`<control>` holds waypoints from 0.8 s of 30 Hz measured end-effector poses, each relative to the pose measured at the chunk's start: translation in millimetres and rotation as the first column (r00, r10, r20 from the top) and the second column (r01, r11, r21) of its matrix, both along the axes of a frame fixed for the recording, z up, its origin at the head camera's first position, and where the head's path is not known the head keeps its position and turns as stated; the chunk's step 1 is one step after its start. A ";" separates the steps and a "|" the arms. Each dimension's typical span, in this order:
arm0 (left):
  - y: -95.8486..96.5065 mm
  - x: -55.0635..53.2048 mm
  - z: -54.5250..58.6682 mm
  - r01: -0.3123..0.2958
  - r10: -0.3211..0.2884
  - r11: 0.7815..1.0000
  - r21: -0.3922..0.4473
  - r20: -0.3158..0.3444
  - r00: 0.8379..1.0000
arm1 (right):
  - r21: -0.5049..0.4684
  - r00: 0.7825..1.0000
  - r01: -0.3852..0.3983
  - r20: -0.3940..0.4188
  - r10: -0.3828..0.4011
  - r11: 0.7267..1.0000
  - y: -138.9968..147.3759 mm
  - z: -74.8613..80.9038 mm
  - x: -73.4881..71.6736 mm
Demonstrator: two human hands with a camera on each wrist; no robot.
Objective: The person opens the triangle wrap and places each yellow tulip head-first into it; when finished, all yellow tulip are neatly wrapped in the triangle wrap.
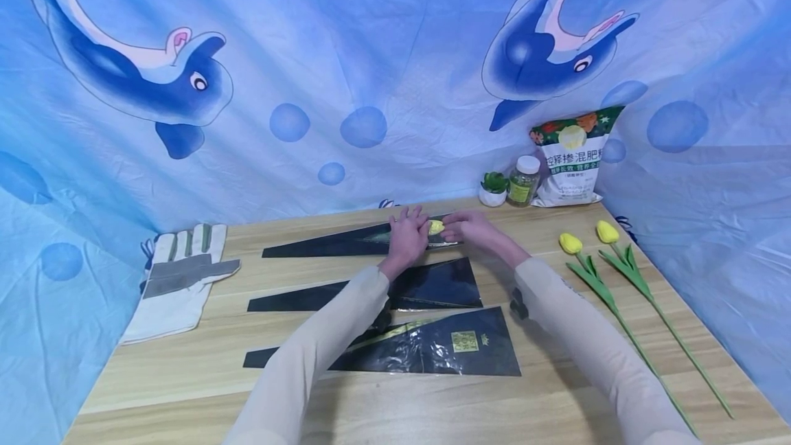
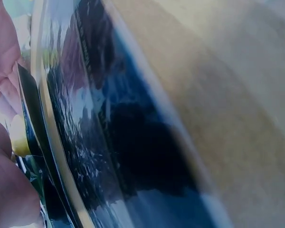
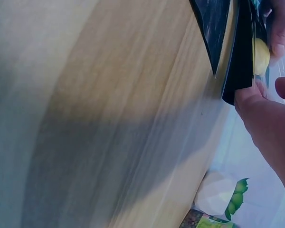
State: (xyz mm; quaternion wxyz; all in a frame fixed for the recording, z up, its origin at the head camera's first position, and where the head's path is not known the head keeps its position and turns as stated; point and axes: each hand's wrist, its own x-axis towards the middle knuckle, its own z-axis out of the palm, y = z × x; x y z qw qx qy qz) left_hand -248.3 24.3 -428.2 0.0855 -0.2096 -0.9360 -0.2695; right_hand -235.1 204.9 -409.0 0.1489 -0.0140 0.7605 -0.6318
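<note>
A black, clear-fronted flower sleeve (image 1: 334,242) lies farthest back on the table, with a yellow tulip (image 1: 436,227) inside near its wide end. My left hand (image 1: 408,235) rests on this sleeve, fingers spread, just left of the bloom. At the wide end my right hand (image 1: 472,229) pinches the sleeve's edge between thumb and fingers; the right wrist view shows the black corner (image 3: 240,71) lifted and bent. The tulip's stem is mostly hidden by the left hand. Closer to me lie two more flat black sleeves, a middle one (image 1: 439,283) and a front one (image 1: 426,352) with gold print.
Two yellow tulips (image 1: 608,232) with long green stems lie at the right. White-and-grey gloves (image 1: 182,273) lie at the left. A small potted succulent (image 1: 493,191), a white-lidded jar (image 1: 523,184) and a fertilizer bag (image 1: 571,163) stand at the back right.
</note>
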 end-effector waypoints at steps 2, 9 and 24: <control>0.0 -1.2 0.0 -0.008 0.008 1.000 -0.003 0.004 1.000 | 0.024 1.000 -0.001 -0.013 0.001 1.000 0.0 -0.8 -0.9; 0.1 -5.5 -1.3 -0.037 0.037 0.999 0.003 0.019 0.999 | 0.114 0.998 0.057 -0.047 -0.051 0.992 -2.0 -2.9 -3.0; -16.3 4.6 0.9 0.102 -0.105 0.989 -0.111 -0.025 0.994 | 0.344 0.973 0.124 -0.226 -0.046 0.931 26.0 2.9 25.7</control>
